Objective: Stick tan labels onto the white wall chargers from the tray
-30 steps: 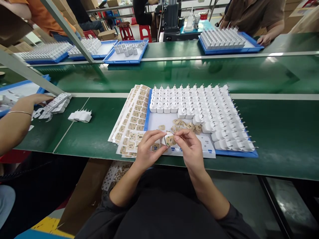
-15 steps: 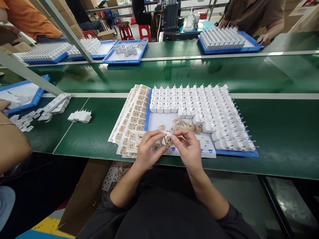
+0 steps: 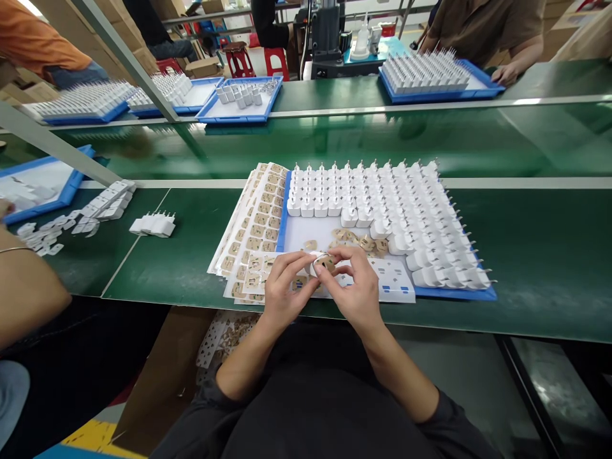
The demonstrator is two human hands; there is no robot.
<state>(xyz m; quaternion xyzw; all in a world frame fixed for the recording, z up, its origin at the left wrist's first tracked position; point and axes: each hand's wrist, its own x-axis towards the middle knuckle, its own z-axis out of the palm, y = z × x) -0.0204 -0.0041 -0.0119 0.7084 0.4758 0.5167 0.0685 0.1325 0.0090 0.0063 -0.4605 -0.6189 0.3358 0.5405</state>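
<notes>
Between my two hands, above the tray's front edge, is a white plug charger with a tan sticker on the face turned toward me. My left hand pinches the charger from its left side. The fingers of my right hand close round the other side, its thumb lying on the sticker face. Just beyond the fingers, loose tan pieces are scattered in a blue-rimmed tray. Rows of white plug chargers fill much of that tray, pins upward. A printed white sheet lies under my hands.
Sheets of tan stickers overlap left of the tray. Further left are a small group of chargers, white parts and a neighbour's arm. More trays stand across the green bench. A slanted metal post rises at left.
My right thumb has slid leftward over the charger's face, covering more of it. The charger has turned slightly in my fingers. At the left, the neighbour's arm has shifted a little.
</notes>
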